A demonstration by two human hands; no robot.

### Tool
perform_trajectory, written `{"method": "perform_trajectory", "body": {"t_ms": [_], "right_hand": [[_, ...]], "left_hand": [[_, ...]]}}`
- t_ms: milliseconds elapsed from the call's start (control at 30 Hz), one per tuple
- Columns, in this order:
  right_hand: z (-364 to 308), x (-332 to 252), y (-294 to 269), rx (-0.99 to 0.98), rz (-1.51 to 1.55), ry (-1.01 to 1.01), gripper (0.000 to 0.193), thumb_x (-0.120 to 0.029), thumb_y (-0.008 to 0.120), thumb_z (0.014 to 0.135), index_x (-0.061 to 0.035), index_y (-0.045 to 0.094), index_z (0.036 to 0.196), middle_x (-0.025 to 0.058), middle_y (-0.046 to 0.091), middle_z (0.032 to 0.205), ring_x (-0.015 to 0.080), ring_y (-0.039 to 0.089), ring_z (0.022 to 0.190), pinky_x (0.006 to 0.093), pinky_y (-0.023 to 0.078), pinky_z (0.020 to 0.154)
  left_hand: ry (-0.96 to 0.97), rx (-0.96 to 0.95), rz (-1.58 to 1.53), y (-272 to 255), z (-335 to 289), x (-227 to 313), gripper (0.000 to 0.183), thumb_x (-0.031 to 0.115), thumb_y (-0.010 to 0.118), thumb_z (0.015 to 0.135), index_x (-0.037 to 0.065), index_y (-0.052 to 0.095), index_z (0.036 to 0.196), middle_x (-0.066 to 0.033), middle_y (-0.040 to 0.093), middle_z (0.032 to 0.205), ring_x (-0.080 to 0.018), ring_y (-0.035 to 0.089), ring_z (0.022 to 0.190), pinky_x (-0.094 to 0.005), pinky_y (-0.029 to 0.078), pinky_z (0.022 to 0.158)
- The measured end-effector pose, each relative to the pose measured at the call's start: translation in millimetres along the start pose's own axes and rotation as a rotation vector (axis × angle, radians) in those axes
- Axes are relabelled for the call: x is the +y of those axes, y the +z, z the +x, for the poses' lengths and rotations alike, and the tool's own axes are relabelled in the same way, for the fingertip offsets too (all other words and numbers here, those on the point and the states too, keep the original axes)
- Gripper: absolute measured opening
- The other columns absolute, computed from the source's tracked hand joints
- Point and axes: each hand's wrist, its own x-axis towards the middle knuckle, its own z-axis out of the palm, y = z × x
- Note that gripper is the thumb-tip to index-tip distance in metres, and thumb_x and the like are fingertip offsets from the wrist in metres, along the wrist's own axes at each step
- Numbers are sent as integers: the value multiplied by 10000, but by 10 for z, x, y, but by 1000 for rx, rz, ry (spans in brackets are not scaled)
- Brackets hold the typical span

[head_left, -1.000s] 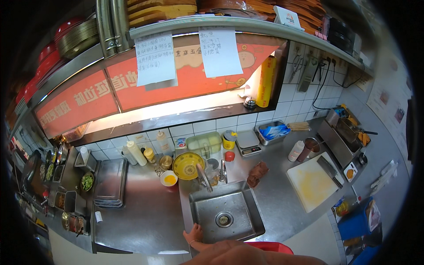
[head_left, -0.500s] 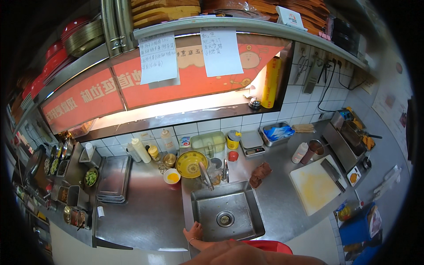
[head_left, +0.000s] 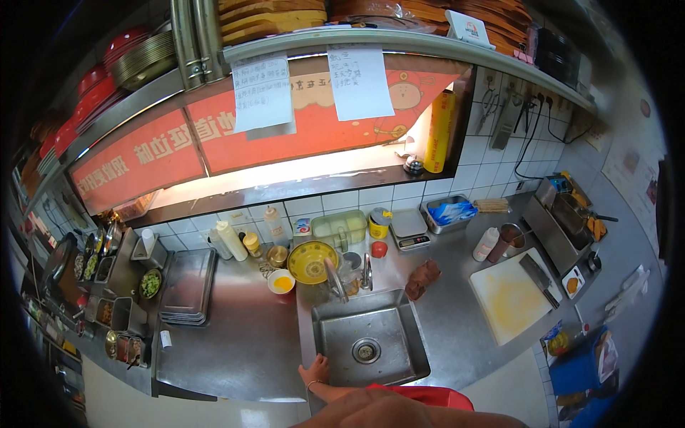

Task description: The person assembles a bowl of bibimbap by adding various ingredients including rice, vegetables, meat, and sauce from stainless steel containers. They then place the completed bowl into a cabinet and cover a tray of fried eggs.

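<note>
My left hand point(head_left: 315, 371) rests on the near left edge of the steel sink point(head_left: 322, 329). It wears a thin band at the wrist, and its fingers are apart with nothing visible in them. Across the bottom of the picture a bare forearm point(head_left: 407, 412), close and large, enters from the right; the right hand itself is out of sight. A round drain point(head_left: 366, 350) sits in the sink's bottom. Behind the basin stand a faucet point(head_left: 335, 278) and a yellow patterned bowl point(head_left: 312, 262). A small white bowl point(head_left: 281, 281) with yellow contents is beside it.
Stacked metal trays point(head_left: 187, 285) lie on the left counter. Right of the sink are a crumpled brown cloth point(head_left: 423, 279), a white cutting board point(head_left: 499, 303) and a dark-bladed knife point(head_left: 539, 280) on it. A kitchen scale point(head_left: 412, 232) and squeeze bottles point(head_left: 232, 241) line the back wall.
The view has shifted slightly, so the counter and sink sit a few pixels over. My left hand stays at the sink's edge, and the crossing forearm is nearly unchanged.
</note>
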Motion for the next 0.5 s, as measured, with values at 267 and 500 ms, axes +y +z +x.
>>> {"method": "perform_trajectory", "body": {"t_ms": [267, 500], "right_hand": [[-24, 0, 37, 15, 9, -14, 629, -374, 705, 651, -57, 440, 1124, 144, 493, 1126, 324, 522, 1029, 430, 471, 819], [-42, -30, -52, 18, 66, -30, 629, -360, 707, 653, -31, 441, 1118, 182, 498, 1105, 347, 511, 1019, 436, 462, 827]], "left_hand": [[-32, 14, -42, -221, -47, -188, 332, 312, 359, 879, 140, 542, 1096, 44, 544, 1166, -116, 511, 1108, -414, 355, 878], [-83, 57, -137, -743, 45, -536, 335, 314, 352, 880, 141, 534, 1102, 48, 538, 1174, -115, 504, 1116, -420, 347, 885]]}}
